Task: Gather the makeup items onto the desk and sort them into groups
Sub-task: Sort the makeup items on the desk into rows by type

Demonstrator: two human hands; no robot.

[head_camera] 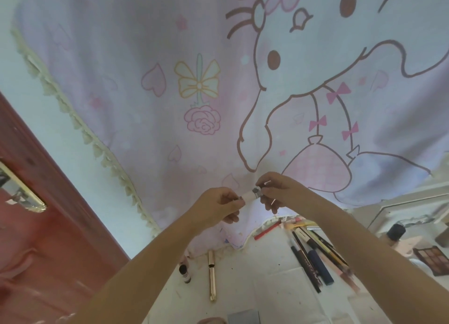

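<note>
Holding: small white tube (250,195) — raised above our tabletop (267,280)
Left hand (218,203): fingers pinch its left end
Right hand (274,190): fingers curl round its dark cap end
Tabletop: pencils (313,258), gold tube (211,275), small bottle (184,273) — we see them lying apart

Pink cartoon curtain (170,81) w/ fringe trim over white wall (14,64); red door (36,226) at left.

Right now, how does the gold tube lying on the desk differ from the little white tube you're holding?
The gold tube lies alone on the desk, untouched; the white tube is held in the air, left hand and right hand pinching its ends. The gold tube is long, slim and metallic; the white tube looks short and pale, with a dark end. Both are slender cosmetic sticks.
</note>
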